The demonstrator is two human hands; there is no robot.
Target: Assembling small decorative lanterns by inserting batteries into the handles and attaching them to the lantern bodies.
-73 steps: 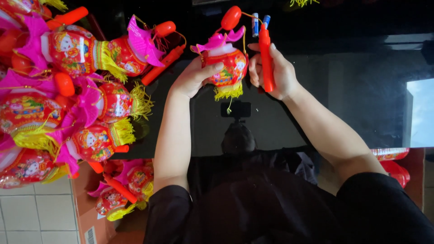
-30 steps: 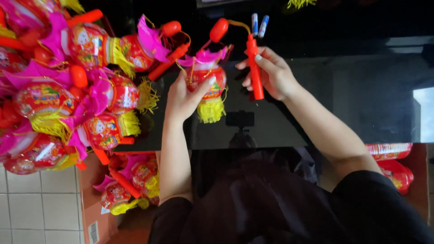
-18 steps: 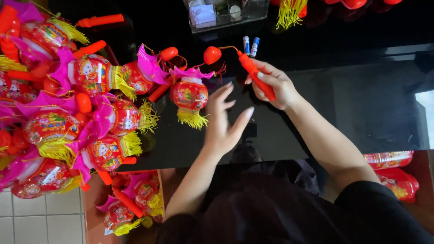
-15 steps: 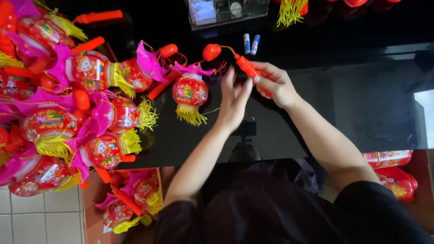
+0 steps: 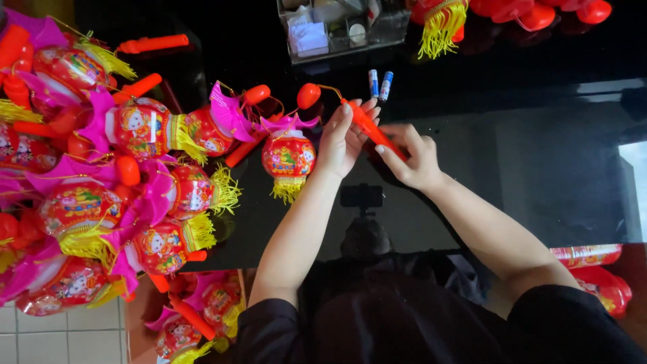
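Handle [image 5: 367,125] — red stick | betw both grips | lantern [image 5: 288,156] just left

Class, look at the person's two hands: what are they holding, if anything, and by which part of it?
Both hands hold the orange handle stick of a red toy lantern. The left hand grips its upper part, the right hand its lower end. The lantern itself lies on the table.
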